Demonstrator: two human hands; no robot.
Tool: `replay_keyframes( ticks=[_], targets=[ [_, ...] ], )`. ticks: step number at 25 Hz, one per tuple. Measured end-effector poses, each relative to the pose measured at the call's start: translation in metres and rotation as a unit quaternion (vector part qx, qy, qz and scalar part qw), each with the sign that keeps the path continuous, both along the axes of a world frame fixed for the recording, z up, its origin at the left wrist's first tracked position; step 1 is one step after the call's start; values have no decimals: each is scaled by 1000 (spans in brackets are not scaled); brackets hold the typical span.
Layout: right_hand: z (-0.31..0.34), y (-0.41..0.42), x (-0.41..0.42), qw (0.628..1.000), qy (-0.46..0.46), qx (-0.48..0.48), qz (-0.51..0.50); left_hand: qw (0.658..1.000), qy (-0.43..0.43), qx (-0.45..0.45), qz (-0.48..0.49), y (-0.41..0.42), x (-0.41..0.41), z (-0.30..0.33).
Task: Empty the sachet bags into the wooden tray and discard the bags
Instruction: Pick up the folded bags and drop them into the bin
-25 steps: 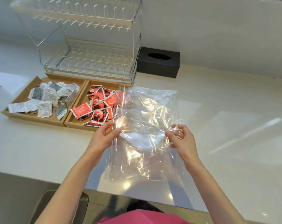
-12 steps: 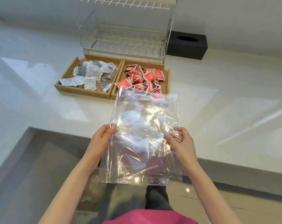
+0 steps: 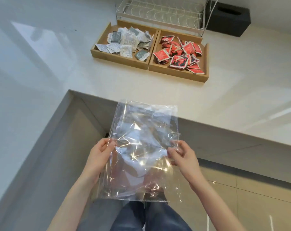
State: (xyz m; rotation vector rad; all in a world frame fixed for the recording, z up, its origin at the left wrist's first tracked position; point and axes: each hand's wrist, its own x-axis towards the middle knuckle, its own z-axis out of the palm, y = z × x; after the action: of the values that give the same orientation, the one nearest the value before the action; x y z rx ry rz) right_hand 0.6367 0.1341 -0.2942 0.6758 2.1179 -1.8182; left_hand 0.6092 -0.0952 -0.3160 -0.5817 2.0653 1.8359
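Note:
An empty clear plastic bag (image 3: 144, 147) hangs flat in front of me, off the counter's front edge. My left hand (image 3: 100, 155) pinches its left edge and my right hand (image 3: 183, 155) pinches its right edge. On the counter farther back stands the wooden tray (image 3: 148, 64) with two compartments. White and grey sachets (image 3: 126, 41) fill the left one, red sachets (image 3: 179, 52) the right one.
A wire dish rack (image 3: 159, 12) stands right behind the tray, and a black tissue box (image 3: 228, 17) sits to its right. The pale counter (image 3: 58, 72) bends in an L around me. Tiled floor (image 3: 241, 189) and my legs show below.
The bag has come off the counter and toward me, held by both hands the whole time. My view has backed away, so the tray now lies farther off and to the right.

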Motion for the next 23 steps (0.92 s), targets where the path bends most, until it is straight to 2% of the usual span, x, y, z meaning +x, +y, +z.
replay_keyframes(
  ticks=[5, 10, 17, 23],
  targets=[
    [-33, -18, 1, 997, -58, 10, 59, 998, -52, 11, 35, -24, 23, -37],
    [-92, -32, -12, 986, -107, 35, 125, 992, -106, -22, 62, -37, 36, -84],
    [-205, -67, -37, 968, -169, 69, 172, 985, -122, -61, 107, -63, 31, -173],
    [-310, -101, -48, 959, -211, 68, 177, 968, -187, -112, 126, -92, 25, -276]
  ],
)
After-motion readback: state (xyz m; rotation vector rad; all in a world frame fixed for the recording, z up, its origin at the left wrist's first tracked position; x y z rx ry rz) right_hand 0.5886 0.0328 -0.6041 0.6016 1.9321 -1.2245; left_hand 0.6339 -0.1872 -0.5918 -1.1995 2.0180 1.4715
